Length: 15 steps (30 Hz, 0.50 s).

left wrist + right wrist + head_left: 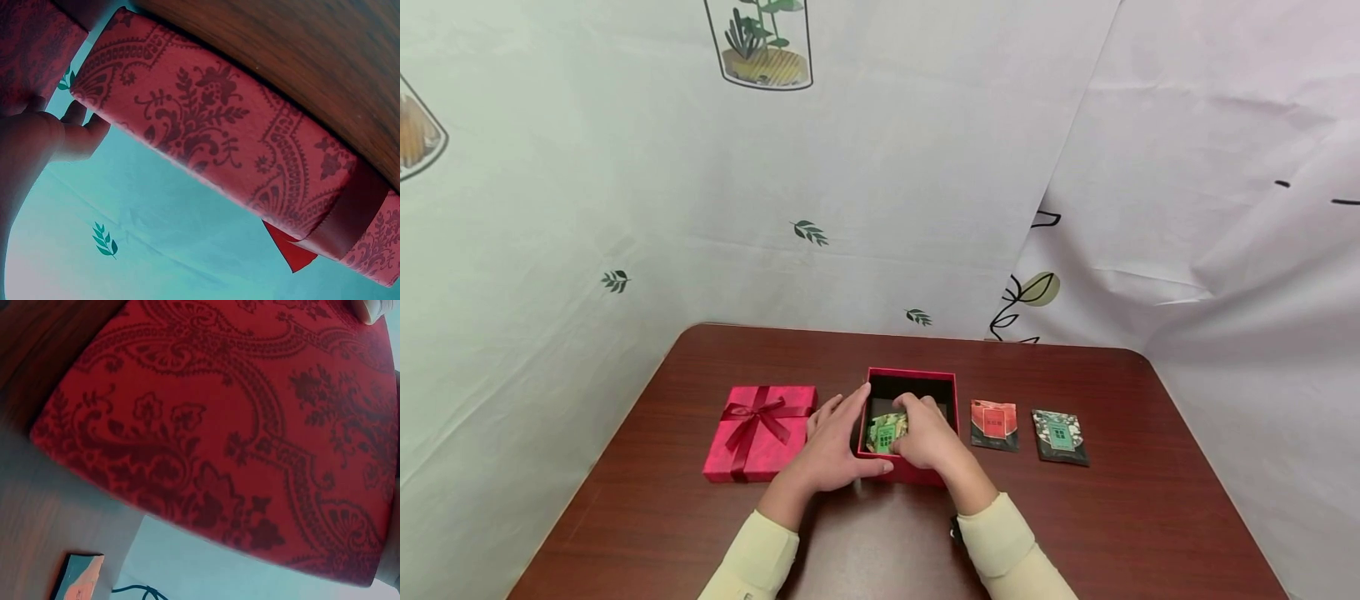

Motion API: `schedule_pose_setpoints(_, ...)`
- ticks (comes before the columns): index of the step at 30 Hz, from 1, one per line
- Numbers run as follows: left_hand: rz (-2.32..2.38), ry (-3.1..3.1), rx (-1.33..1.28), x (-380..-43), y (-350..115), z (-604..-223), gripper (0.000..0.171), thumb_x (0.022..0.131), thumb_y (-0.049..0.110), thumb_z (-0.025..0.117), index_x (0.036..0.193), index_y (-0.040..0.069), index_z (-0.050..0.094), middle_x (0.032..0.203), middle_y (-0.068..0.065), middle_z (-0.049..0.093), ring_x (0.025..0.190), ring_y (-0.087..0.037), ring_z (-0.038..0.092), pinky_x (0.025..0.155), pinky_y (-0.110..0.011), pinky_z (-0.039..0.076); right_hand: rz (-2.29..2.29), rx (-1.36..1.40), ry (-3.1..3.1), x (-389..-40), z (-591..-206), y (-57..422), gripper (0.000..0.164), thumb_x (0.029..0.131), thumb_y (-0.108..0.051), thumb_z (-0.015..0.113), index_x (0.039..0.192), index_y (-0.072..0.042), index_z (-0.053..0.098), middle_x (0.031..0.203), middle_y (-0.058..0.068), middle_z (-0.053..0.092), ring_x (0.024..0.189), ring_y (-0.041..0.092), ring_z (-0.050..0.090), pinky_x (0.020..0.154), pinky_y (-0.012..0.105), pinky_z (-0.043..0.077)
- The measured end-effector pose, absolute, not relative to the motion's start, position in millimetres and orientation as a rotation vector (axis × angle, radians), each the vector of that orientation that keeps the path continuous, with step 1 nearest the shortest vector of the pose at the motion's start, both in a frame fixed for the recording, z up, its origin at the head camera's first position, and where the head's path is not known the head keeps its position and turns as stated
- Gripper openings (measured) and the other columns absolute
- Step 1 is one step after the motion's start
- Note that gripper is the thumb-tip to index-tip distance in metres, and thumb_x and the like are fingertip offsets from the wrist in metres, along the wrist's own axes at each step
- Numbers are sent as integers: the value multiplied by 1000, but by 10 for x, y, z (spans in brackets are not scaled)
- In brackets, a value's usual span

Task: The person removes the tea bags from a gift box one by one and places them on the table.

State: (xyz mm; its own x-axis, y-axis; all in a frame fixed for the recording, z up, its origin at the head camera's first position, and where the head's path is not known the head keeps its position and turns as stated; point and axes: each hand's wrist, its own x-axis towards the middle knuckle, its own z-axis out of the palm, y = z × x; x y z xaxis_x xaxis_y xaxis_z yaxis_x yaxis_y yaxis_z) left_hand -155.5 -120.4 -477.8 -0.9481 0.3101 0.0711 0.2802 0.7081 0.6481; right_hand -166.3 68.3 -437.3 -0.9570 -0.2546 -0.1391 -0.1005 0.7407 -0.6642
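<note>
An open red patterned gift box (908, 473) with a dark inside stands in the middle of the table; its outer wall (206, 425) fills most of the right wrist view. My left hand (831, 446) rests on the box's near left corner, fingers extended along the left side and thumb along the front. In the left wrist view the left hand (47, 134) lies between the box (37, 50) and its lid (206, 119). Reaching inside, my right hand (928, 433) pinches the right edge of a green sachet (883, 435). Its fingertips are partly hidden.
Left of the box lies the pink-red lid (737, 454) with a ribbon bow. To the right are a red and black sachet (995, 425) and a dark floral sachet (1060, 437). A printed cloth (880, 167) hangs behind the brown table (647, 517).
</note>
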Motion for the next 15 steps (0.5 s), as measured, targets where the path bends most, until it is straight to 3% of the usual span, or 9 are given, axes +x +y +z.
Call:
schedule_pose_setpoints(7, 1082, 2861, 496, -1555, -1202, -4774, 117, 67, 56, 86, 161, 22, 23, 160, 2, 31, 144, -38, 19, 107, -64, 14, -1033, -267, 2679, -1706, -4383, 638, 61, 76, -4, 84, 130, -4, 57, 115, 17, 54, 93, 28, 53, 81, 49, 53)
schedule_pose_setpoints(15, 1080, 2857, 495, -1550, -1205, -4770, 117, 67, 56, 86, 161, 23, 23, 160, 2, 30, 144, -38, 19, 107, -63, 16, -1027, -280, 2617, -1758, -4396, 586, 52, 76, 1, 80, 124, 0, 60, 100, 12, 61, 85, 25, 56, 76, 43, 53)
